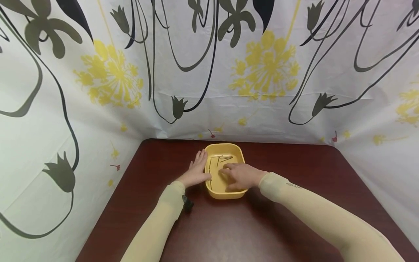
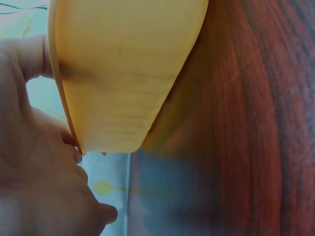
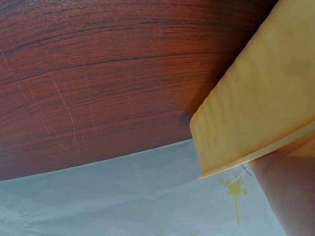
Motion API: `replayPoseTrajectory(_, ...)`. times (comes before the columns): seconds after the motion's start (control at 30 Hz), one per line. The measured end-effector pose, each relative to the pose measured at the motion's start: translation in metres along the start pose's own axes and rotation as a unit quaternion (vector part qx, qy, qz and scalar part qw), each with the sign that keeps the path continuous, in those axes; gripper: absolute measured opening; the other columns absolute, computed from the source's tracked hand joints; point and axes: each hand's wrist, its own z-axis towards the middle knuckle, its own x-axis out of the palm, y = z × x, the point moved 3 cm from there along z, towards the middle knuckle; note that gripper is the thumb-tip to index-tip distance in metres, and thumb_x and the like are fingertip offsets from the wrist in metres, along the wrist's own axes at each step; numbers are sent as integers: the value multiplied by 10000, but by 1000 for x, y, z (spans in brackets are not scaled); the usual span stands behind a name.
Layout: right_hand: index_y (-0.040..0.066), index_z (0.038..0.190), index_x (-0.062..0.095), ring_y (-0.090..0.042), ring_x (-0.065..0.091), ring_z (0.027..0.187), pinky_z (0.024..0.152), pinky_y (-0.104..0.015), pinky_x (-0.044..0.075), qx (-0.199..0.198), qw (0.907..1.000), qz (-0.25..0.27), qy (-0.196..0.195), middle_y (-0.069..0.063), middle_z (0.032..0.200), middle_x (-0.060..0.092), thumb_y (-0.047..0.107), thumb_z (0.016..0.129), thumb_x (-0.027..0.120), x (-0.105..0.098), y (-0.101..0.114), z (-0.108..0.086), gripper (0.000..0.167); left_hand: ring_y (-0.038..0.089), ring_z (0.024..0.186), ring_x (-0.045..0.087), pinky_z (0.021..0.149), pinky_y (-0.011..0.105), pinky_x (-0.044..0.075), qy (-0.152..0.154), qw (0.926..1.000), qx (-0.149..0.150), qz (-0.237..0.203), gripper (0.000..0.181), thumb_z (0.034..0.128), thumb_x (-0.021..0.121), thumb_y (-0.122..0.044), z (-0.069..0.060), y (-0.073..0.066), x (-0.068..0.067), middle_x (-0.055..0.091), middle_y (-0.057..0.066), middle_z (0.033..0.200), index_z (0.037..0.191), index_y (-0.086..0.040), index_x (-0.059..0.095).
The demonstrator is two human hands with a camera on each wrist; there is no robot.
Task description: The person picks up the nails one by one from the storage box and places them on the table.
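Nails (image 1: 226, 158) lie in the tray (image 1: 226, 195), mostly toward twelve o'clock. My left hand (image 1: 194, 174), fingers straight, touches nine o'clock; my right hand (image 1: 241, 176), inside at four (grip hidden, cannot tell), should pinch singly.

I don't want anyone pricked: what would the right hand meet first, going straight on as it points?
Likely the thin nail-like pieces on the left side of the yellow tray. How high the right hand sits is unclear, so it might pass over them.
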Motion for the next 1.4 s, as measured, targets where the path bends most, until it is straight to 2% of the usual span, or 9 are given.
replayPoseTrajectory(0.13, 153, 1423, 568, -306, 567, 1226, 990, -508, 463, 12, 9998, -104, 174, -120, 1386, 555, 567, 848, 718, 0, 3, -1, 725, 263, 1522, -147, 1156, 646, 34, -23, 9999, 11, 112, 1020, 890, 648, -339, -4, -4, 1, -135, 77, 1671, 1611, -33, -5)
replayPoseTrajectory(0.23, 178, 1413, 577, -284, 562, 1228, 975, -530, 462, 36, 9994, -201, 265, -98, 1381, 556, 572, 837, 728, 0, 4, -2, 714, 292, 1525, -132, 1152, 653, 30, -28, 9998, 70, 194, 1014, 951, 615, -473, -9, -9, 0, -122, 108, 1670, 1604, -10, -8)
replayPoseTrajectory(0.37, 202, 1385, 601, -268, 568, 1211, 954, -536, 469, 40, 9994, -223, 256, -80, 1367, 558, 544, 807, 772, 0, 4, -2, 693, 284, 1527, -124, 1154, 647, 33, 8, 9990, 145, 423, 1101, 917, 515, -716, -17, -15, 2, -108, 107, 1677, 1611, -39, -7)
replayPoseTrajectory(0.47, 214, 1364, 619, -256, 570, 1204, 949, -528, 474, 46, 9995, -184, 242, -60, 1358, 559, 521, 791, 799, 1, 4, -1, 675, 282, 1526, -123, 1149, 658, 47, 47, 9976, 226, 655, 1156, 868, 467, -810, -21, -19, 5, -93, 119, 1680, 1618, -61, 3)
replayPoseTrajectory(0.7, 202, 1256, 690, -204, 615, 1043, 877, -454, 509, 5, 9999, -165, -43, -11, 1227, 596, 493, 753, 839, 0, 4, 0, 600, 291, 1527, -111, 1156, 644, 41, 116, 9957, 256, 884, 1140, 877, 569, -725, -30, -23, 12, -70, 137, 1681, 1620, -70, 4)
replayPoseTrajectory(0.97, 219, 1098, 730, -131, 541, 778, 726, -365, 505, -41, 9993, 6, -369, 59, 1000, 554, 416, 725, 853, 1, 5, 1, 439, 251, 1518, -152, 1165, 625, 55, 242, 9915, 349, 1226, 1315, 749, 535, -890, -38, -22, 14, -115, 139, 1675, 1615, -84, -39)
replayPoseTrajectory(1.13, 235, 1049, 747, -98, 510, 733, 690, -326, 499, -72, 9986, 182, -490, 78, 917, 539, 310, 744, 834, 1, 5, 3, 326, 236, 1517, -155, 1169, 617, 70, 219, 9891, 418, 1398, 1380, 696, 548, -922, -40, -22, 15, -132, 139, 1673, 1613, -82, -51)
replayPoseTrajectory(1.4, 228, 906, 730, -83, 497, 683, 652, -286, 467, -163, 9976, 331, -578, 90, 817, 536, 213, 773, 823, 1, 6, 4, 162, 265, 1527, -122, 1179, 588, 76, 200, 9908, 234, 1321, 1375, 714, 527, -922, -36, -20, 15, -131, 155, 1669, 1602, -84, -104)
